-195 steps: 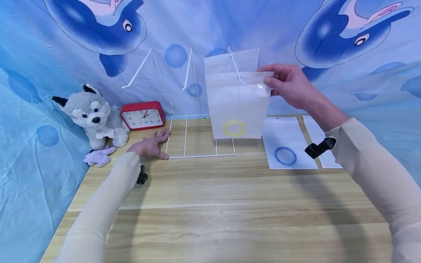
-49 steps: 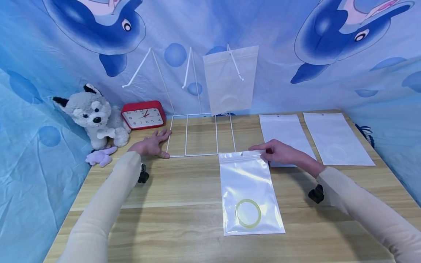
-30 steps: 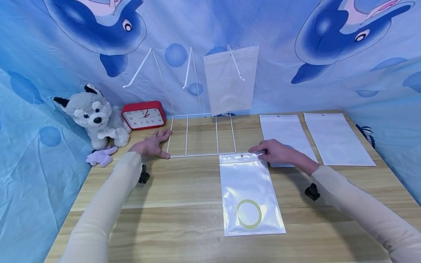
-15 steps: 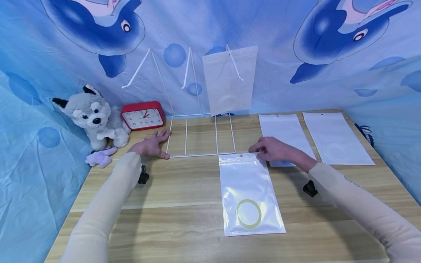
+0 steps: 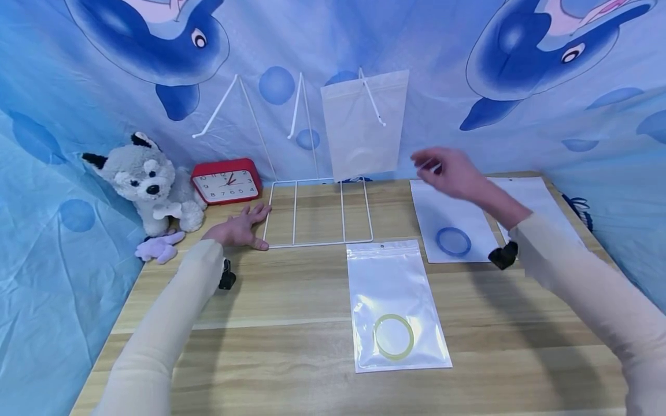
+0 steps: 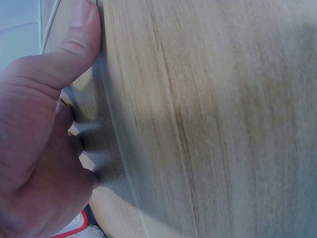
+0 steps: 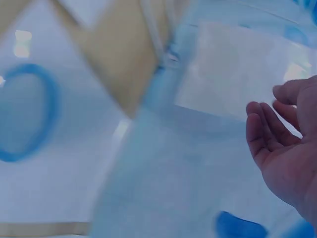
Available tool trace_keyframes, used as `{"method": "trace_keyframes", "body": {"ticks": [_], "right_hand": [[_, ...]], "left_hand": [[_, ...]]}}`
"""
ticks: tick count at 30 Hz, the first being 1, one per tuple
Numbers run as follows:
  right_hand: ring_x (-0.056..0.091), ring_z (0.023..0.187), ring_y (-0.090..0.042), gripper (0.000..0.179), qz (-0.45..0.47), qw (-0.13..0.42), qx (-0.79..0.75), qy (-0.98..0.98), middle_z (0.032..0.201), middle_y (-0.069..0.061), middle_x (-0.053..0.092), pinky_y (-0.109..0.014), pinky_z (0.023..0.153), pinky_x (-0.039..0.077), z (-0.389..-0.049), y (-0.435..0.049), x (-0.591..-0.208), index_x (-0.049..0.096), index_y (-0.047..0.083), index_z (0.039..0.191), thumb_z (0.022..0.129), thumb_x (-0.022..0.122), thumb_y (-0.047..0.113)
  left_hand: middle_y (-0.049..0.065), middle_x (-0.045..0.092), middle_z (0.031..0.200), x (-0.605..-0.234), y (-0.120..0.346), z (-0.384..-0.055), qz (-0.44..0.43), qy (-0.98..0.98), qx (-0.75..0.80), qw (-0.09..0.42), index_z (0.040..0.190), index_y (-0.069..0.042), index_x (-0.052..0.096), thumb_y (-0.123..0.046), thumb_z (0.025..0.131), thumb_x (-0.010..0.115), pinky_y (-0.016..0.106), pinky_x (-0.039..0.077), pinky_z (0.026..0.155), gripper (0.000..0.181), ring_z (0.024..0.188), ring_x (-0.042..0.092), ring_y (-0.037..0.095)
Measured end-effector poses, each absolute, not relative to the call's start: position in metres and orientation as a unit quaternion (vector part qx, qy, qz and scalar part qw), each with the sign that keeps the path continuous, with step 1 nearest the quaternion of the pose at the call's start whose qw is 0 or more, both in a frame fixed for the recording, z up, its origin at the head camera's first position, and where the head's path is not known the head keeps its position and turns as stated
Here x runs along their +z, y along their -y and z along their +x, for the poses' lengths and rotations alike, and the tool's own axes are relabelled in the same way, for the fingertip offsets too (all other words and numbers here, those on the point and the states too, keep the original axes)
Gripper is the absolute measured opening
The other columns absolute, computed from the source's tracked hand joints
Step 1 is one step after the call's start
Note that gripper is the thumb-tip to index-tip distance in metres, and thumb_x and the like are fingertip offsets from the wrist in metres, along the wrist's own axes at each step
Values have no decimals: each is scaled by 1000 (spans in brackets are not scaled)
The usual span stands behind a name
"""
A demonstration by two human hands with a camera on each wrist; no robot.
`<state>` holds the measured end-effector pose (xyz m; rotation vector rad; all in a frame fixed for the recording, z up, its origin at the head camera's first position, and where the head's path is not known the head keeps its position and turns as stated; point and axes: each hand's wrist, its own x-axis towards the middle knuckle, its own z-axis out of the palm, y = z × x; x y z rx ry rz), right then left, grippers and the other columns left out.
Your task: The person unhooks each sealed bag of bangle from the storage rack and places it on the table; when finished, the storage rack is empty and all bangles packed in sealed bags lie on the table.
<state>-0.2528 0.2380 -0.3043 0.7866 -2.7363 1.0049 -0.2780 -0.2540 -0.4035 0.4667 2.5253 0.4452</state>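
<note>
My left hand (image 5: 239, 230) lies with fingers spread at the left side of a white wire hook rack (image 5: 317, 245), thumb and fingertips touching its base frame. In the left wrist view the thumb (image 6: 81, 39) is extended low over the wood. My right hand (image 5: 450, 173) is raised, fingers loosely bent and holding nothing, to the right of a white zip bag (image 5: 359, 136) hung on the rack's right hook. A zip bag with a yellow ring (image 5: 385, 283) inside lies flat in front of the rack. Beneath my right hand lies a zip bag with a blue ring (image 5: 437, 214).
Another white zip bag (image 5: 536, 196) lies at the far right, partly covered by the right arm. A red alarm clock (image 5: 227, 181), a plush husky (image 5: 151, 179) and a small purple toy (image 5: 158, 247) stand left of the rack. Blue dolphin cloth (image 5: 437, 46) hangs behind the table.
The yellow-ring bag came off the right hook and was laid on the table. My right hand has since let go of it and risen towards the hanging bag. The left hand stayed put.
</note>
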Motion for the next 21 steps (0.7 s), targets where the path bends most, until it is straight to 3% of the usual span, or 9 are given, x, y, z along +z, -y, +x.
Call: {"method": "trace_keyframes", "body": {"ticks": [6, 12, 21], "right_hand": [[60, 114, -31, 40, 213, 132, 329, 911, 129, -19, 61, -47, 95, 50, -271, -225, -249, 54, 0, 139, 101, 57, 10], [53, 127, -27, 45, 176, 139, 331, 917, 144, -12, 51, -42, 104, 46, -288, -213, -216, 49, 6, 147, 103, 55, 16], [46, 132, -25, 49, 159, 150, 299, 929, 148, -9, 46, -33, 107, 42, -304, -204, -194, 47, 11, 150, 102, 55, 18]], "left_hand": [[21, -4, 165, -404, 257, -276, 168, -934, 173, 262, 161, -10, 8, -40, 83, 81, 73, -8, 108, 111, 146, -14, 49], [20, -5, 165, -407, 259, -277, 168, -936, 173, 256, 161, -11, 8, -38, 84, 81, 72, -6, 109, 110, 146, -14, 48], [18, -5, 166, -407, 256, -277, 172, -935, 173, 256, 162, -13, 7, -36, 85, 81, 73, -7, 108, 109, 146, -14, 47]]}}
